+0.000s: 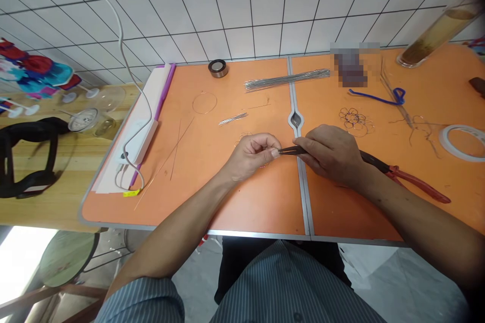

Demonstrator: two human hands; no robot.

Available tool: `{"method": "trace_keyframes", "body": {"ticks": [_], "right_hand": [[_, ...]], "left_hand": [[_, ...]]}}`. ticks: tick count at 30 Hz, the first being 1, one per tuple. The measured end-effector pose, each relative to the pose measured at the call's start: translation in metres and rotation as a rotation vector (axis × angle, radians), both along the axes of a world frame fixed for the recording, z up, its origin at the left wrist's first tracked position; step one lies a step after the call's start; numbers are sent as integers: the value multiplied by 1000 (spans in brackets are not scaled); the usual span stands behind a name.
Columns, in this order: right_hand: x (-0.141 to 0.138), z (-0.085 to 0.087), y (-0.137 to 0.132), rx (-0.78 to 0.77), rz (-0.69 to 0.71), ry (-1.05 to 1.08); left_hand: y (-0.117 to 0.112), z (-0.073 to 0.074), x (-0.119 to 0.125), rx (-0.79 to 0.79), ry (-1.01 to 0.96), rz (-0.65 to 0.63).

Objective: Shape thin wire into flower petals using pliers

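My right hand (331,154) is closed around a pair of pliers (290,151), whose slim dark jaws point left. My left hand (255,154) pinches thumb and finger together at the jaw tips; what sits between them is too small to make out. Thin copper-coloured wire shows faintly behind the left hand. Beyond my right wrist lie red handles (420,182) with a dark metal part; whether they belong to a second tool is hidden by the wrist. A tangle of looped wire (354,120) rests past the right hand.
On the orange table (261,207) lie a bundle of straight wires (288,81), short wire pieces (233,119), a wire ring (204,103), black tape (217,68), a blue bent wire (373,97) and a white ring (464,142). A power strip (138,146) with a cable lies left.
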State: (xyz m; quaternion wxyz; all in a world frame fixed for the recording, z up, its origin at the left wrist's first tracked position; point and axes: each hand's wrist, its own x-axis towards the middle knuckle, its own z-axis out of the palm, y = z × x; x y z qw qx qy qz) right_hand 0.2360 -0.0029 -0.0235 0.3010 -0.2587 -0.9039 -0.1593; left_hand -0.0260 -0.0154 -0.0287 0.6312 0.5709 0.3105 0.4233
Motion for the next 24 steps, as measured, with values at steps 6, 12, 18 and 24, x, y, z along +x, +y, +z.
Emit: {"method": "trace_keyframes", "body": {"ticks": [6, 12, 18, 24], "right_hand": [[-1, 0, -1, -14, 10, 5], [-1, 0, -2, -28, -11, -16], [-2, 1, -3, -24, -8, -10], [-2, 2, -3, -21, -2, -1]], "left_hand": [[0, 0, 0, -3, 15, 5], [0, 0, 1, 5, 9, 2], [-1, 1, 1, 0, 9, 14], [-1, 2, 1, -5, 4, 16]]}}
